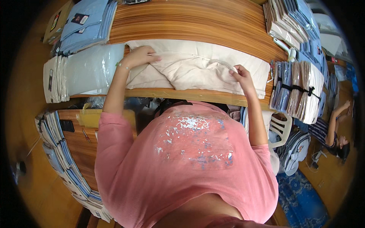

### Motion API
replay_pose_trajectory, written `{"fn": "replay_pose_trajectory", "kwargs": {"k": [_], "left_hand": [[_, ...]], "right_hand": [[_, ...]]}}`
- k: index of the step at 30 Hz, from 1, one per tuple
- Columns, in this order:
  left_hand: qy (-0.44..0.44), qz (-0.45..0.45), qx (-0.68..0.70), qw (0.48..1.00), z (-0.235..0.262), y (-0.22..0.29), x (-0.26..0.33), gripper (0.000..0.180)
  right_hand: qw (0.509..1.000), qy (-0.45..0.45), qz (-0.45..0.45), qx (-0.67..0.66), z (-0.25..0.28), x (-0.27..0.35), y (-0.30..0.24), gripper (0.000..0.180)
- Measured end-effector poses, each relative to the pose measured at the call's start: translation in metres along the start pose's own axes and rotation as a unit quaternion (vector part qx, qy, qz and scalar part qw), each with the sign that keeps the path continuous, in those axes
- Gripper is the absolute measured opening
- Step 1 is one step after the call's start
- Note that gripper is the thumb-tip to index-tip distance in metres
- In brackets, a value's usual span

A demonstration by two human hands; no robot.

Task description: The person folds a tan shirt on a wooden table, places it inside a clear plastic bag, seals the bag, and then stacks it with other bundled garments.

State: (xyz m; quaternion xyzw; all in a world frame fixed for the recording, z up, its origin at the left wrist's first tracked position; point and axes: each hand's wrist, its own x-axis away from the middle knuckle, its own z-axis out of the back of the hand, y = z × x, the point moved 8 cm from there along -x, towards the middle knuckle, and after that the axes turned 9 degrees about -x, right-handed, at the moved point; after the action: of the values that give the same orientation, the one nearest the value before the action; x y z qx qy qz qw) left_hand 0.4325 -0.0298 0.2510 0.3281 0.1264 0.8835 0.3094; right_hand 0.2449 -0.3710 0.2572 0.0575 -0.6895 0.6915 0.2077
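A beige cloth garment (pixel 197 68) lies folded and rumpled along the near edge of the wooden table, in front of my body; its exact kind is hard to make out. On its left part rests my left hand (pixel 140 57), the fingers stretched over the fabric and slightly smeared, thumb apart from them. Toward the right end, my right hand (pixel 243 78) pinches a raised fold of the same garment between thumb and fingers. Wrinkles run through the cloth between both hands.
Clear plastic bags (pixel 93 68) lie left of the garment, beside packed beige garments (pixel 57 79). Blue packed shirts (pixel 85 24) stand behind them. At right are a tied garment bundle (pixel 296 89), a white-handled tool (pixel 287 49) and a white chair (pixel 280 129). Another person (pixel 330 131) is far right.
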Motion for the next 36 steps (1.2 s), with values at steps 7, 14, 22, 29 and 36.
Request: {"fn": "replay_pose_trajectory", "kwargs": {"k": [7, 14, 22, 29, 36], "left_hand": [[0.236, 0.046, -0.115, 0.964, 0.019, -0.038, 0.027, 0.029], [0.325, 0.075, -0.205, 0.920, 0.021, -0.036, 0.031, 0.028], [0.409, -0.162, 0.045, 0.897, -0.019, 0.129, 0.022, 0.044], [0.427, -0.135, -0.014, 0.894, -0.047, 0.270, -0.051, 0.024], [0.237, -0.147, 0.448, 0.850, -0.061, 0.187, -0.084, 0.027]], "right_hand": [[0.992, 0.099, 0.081, -0.018, 0.029, -0.010, -0.019, 0.011], [0.981, 0.142, 0.109, 0.077, 0.053, -0.045, 0.001, 0.018], [0.959, 0.189, 0.159, 0.138, 0.108, -0.016, -0.002, 0.031], [0.835, 0.342, 0.088, 0.422, 0.190, 0.023, 0.023, 0.047], [0.885, 0.281, 0.022, 0.371, 0.203, 0.011, 0.051, 0.054]]}}
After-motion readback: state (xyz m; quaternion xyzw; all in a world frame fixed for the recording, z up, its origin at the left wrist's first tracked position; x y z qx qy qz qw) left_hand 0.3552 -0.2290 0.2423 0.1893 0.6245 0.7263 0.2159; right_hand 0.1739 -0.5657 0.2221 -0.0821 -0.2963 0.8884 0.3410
